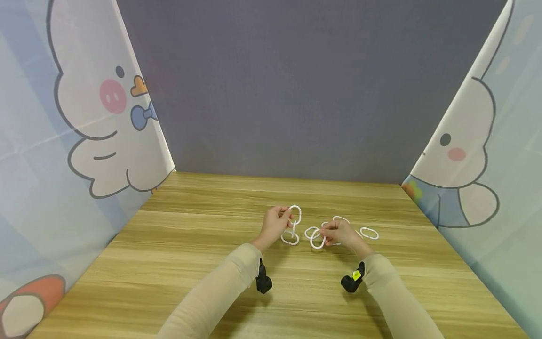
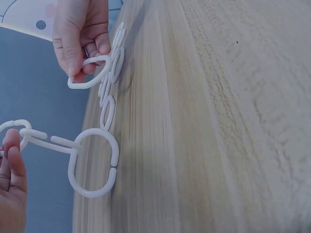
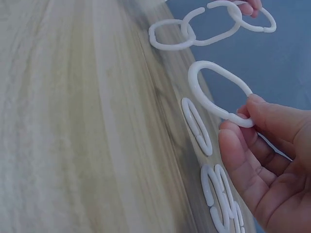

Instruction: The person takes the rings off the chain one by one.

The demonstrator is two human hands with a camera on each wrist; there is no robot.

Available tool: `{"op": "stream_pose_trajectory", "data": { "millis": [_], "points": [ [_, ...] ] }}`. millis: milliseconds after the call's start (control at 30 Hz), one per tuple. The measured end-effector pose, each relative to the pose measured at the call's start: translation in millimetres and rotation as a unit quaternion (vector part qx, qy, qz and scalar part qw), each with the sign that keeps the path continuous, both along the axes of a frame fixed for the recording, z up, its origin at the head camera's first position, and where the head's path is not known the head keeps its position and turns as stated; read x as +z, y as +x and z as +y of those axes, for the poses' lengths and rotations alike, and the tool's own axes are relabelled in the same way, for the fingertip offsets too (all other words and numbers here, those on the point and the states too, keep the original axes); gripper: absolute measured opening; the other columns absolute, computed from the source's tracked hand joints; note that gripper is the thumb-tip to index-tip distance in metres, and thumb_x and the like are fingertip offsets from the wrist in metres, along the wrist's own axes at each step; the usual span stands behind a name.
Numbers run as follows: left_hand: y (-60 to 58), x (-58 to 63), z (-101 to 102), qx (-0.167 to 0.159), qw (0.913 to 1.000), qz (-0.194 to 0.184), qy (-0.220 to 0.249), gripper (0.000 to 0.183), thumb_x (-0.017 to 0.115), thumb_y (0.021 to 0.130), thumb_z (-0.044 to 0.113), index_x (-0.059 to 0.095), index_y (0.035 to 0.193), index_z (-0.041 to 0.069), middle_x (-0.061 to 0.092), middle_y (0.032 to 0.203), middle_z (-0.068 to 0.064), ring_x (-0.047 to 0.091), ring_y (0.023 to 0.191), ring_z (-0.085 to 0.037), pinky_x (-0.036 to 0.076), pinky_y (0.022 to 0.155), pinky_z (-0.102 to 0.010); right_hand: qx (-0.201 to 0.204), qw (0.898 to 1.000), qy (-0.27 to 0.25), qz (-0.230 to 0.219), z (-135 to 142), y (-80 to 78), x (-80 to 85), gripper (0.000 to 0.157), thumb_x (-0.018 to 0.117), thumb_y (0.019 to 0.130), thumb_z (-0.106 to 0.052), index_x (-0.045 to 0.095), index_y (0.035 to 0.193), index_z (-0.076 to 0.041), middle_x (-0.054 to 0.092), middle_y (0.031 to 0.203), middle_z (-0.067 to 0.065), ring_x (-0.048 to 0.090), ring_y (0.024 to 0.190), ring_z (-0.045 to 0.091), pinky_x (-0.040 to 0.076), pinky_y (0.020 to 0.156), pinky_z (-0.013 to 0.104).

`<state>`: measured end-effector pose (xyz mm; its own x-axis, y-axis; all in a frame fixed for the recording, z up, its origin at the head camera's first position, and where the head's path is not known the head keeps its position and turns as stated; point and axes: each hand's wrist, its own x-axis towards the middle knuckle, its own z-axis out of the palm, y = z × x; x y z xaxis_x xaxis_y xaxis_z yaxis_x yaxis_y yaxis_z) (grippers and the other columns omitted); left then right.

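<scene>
Between the left hand's (image 1: 274, 223) thumb and fingers is the top link of a short chain of white plastic links (image 1: 295, 214). Two more links hang joined below it; the lowest link (image 2: 93, 162) shows a small gap in its side in the left wrist view. The right hand (image 1: 344, 234) pinches a single oval white link (image 3: 218, 90), held up off the table and apart from the chain. Loose white links (image 3: 197, 127) lie beneath and beside the right hand, some partly hidden by it in the head view.
A wood-grain table (image 1: 203, 263) carries everything. One loose link (image 1: 369, 233) lies right of the right hand. A dark grey panel (image 1: 279, 94) stands behind the table, with cartoon-printed cloths (image 1: 34, 141) at both sides. Each wrist wears a black camera (image 1: 263, 278).
</scene>
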<state>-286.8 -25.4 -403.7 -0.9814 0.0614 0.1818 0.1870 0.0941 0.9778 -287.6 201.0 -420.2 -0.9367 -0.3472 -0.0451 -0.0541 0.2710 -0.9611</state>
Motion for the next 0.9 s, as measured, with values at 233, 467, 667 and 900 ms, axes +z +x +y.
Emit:
{"op": "stream_pose_trajectory", "data": {
  "millis": [233, 467, 667, 900],
  "points": [
    [0.3, -0.5, -1, -0.002, 1.0, -0.001, -0.004, 0.022, 0.052, 0.094, 0.007, 0.057, 0.104, -0.012, 0.063, 0.084, -0.019, 0.056, 0.055, -0.01, 0.052, 0.058, -0.024, -0.004, 1.0, 0.022, -0.007, 0, 1.8, -2.5, 0.02, 0.059, 0.088, 0.003, 0.058, 0.098, 0.02, 0.063, 0.074, 0.015, 0.059, 0.057, 0.012, 0.054, 0.057, 0.026],
    [-0.1, -1.7, -1, 0.002, 1.0, 0.007, -0.004, 0.021, 0.053, 0.094, 0.006, 0.057, 0.103, -0.012, 0.063, 0.081, -0.017, 0.056, 0.054, -0.01, 0.051, 0.055, -0.022, -0.007, 0.999, 0.037, -0.02, -2, 1.3, -7.1, 0.019, 0.061, 0.087, 0.0, 0.061, 0.095, 0.016, 0.062, 0.069, 0.01, 0.058, 0.055, 0.01, 0.053, 0.055, 0.025],
    [-0.2, -1.7, -2, -0.001, 1.0, 0.004, -0.002, 0.022, 0.053, 0.094, 0.007, 0.058, 0.104, -0.012, 0.063, 0.08, -0.015, 0.056, 0.054, -0.01, 0.052, 0.056, -0.024, -0.019, 0.997, 0.076, -0.004, -5, 2.0, -8.7, 0.016, 0.064, 0.085, -0.001, 0.064, 0.092, 0.014, 0.06, 0.064, 0.006, 0.057, 0.053, 0.011, 0.053, 0.053, 0.027],
    [-0.2, -1.6, -2, 0.0, 1.0, 0.007, -0.007, 0.022, 0.053, 0.094, 0.007, 0.058, 0.103, -0.012, 0.062, 0.076, -0.009, 0.056, 0.054, -0.01, 0.053, 0.057, -0.027, -0.035, 0.986, 0.151, 0.059, -11, 4.7, -8.3, 0.009, 0.069, 0.081, -0.003, 0.068, 0.081, 0.006, 0.058, 0.058, 0.005, 0.054, 0.047, 0.01, 0.051, 0.047, 0.026]
  ]
}}
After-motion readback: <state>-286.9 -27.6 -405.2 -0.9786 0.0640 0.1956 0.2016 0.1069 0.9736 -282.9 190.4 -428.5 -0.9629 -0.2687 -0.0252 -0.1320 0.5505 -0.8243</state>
